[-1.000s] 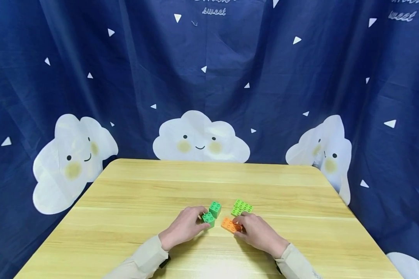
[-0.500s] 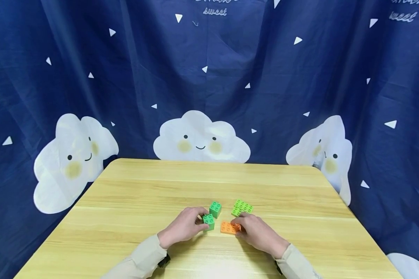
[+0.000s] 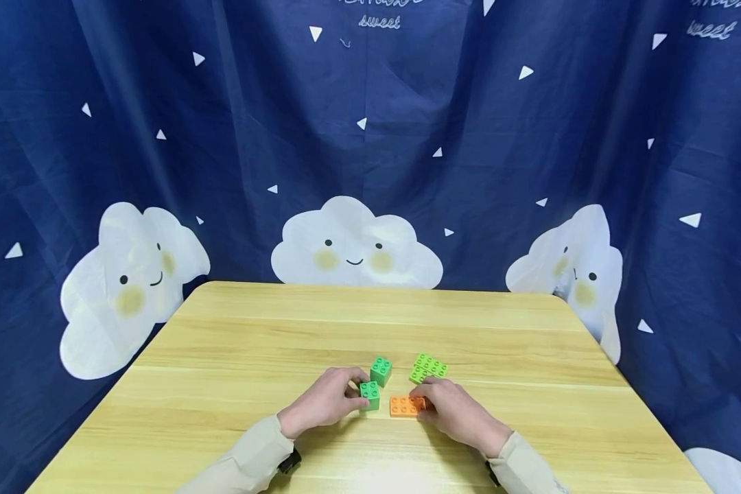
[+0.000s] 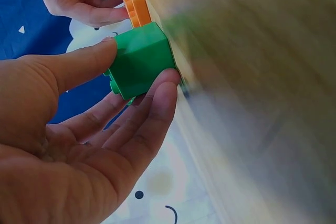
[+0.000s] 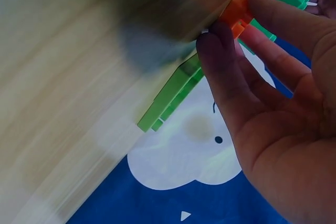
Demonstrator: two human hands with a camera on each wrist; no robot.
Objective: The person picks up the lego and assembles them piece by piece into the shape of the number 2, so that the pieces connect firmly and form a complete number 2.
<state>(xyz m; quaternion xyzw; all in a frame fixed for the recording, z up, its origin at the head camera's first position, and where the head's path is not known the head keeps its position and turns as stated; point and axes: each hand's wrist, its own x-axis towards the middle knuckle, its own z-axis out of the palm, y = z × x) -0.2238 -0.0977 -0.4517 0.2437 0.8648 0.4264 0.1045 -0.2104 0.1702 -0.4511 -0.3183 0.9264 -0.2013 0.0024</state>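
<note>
In the head view my left hand [image 3: 326,401] grips a green toy brick [image 3: 369,396] with four studs on top. The left wrist view shows the thumb on one side of that green brick [image 4: 142,59] and fingertips on the other. My right hand [image 3: 460,413] pinches the right end of a flat orange brick [image 3: 403,406], its studs facing up. A narrow gap separates the orange and the held green brick in the head view. Behind the left one stands a second green brick [image 3: 380,371]. Flat lime-green bricks [image 3: 429,368] lie just beyond my right hand.
All the bricks are on a light wooden table [image 3: 222,357], near its front middle. A dark blue curtain [image 3: 370,165] with white clouds and triangles hangs behind and to both sides.
The orange brick has turned from slanted to nearly square with the table's front. The held green brick has turned and slid slightly nearer, away from the second green one.
</note>
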